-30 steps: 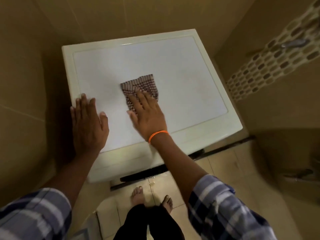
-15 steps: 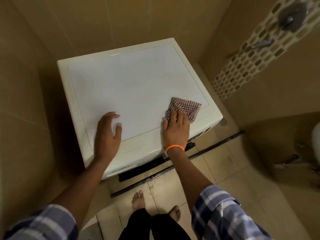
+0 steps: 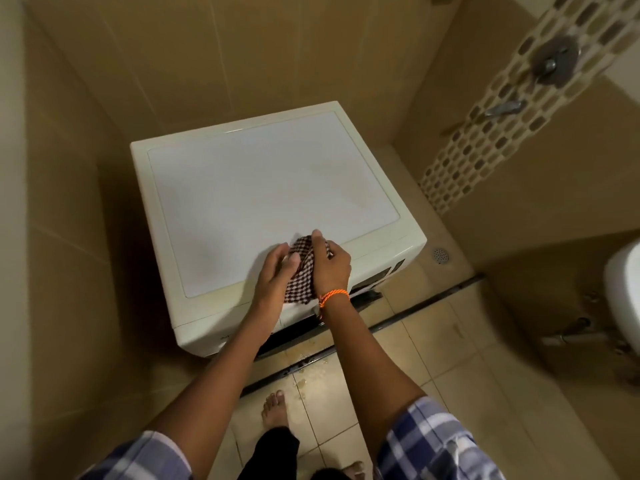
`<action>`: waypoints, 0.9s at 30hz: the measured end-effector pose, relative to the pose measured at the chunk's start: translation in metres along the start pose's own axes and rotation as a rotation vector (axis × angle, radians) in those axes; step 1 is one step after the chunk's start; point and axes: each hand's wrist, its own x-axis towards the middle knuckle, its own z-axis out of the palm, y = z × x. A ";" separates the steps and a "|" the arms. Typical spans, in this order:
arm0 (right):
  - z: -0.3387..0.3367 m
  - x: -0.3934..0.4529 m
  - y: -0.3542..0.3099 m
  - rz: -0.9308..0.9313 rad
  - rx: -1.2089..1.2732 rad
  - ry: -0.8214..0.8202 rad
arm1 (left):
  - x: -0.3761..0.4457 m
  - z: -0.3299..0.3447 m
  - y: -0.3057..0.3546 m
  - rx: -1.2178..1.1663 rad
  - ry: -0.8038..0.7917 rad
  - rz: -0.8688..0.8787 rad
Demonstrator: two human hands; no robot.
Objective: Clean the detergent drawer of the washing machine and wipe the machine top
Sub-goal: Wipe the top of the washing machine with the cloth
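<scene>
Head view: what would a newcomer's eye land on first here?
Both hands meet at the front edge of the white washing machine, the left hand and right hand holding a checkered cloth between them. An orange wristband stands out on the right wrist.

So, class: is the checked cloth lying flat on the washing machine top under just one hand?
No: both the left hand and the right hand hold the bunched checked cloth over the washing machine top's front edge.

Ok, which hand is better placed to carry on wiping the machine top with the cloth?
Probably the right hand: its fingers curl over the checked cloth above the washing machine top. The left hand only pinches the cloth's edge.
</scene>
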 end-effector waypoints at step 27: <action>-0.264 -0.069 -0.006 0.250 0.346 -0.010 | -0.096 0.162 0.029 0.029 -0.351 -0.217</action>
